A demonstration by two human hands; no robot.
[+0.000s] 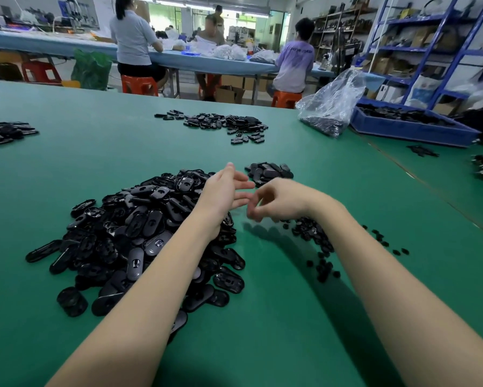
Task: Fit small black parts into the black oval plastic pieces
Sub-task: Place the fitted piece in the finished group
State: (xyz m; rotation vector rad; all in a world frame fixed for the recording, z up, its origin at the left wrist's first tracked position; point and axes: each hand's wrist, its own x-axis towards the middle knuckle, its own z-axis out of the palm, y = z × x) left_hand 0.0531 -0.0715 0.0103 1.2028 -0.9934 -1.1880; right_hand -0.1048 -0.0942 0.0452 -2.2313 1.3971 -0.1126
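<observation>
Black oval plastic pieces (139, 236) lie heaped at nine o'clock, small black parts (315, 238) at three. Left hand (223, 196) is flat-fingered, empty; right hand (276, 201) curls loosely — whether it pinches a part I cannot tell. Seat parts squarely, I judge.

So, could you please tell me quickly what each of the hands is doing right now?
Left hand: open, fingers straight, holding nothing.
Right hand: fingers curled and blurred; cannot be told whether it holds anything.
</observation>
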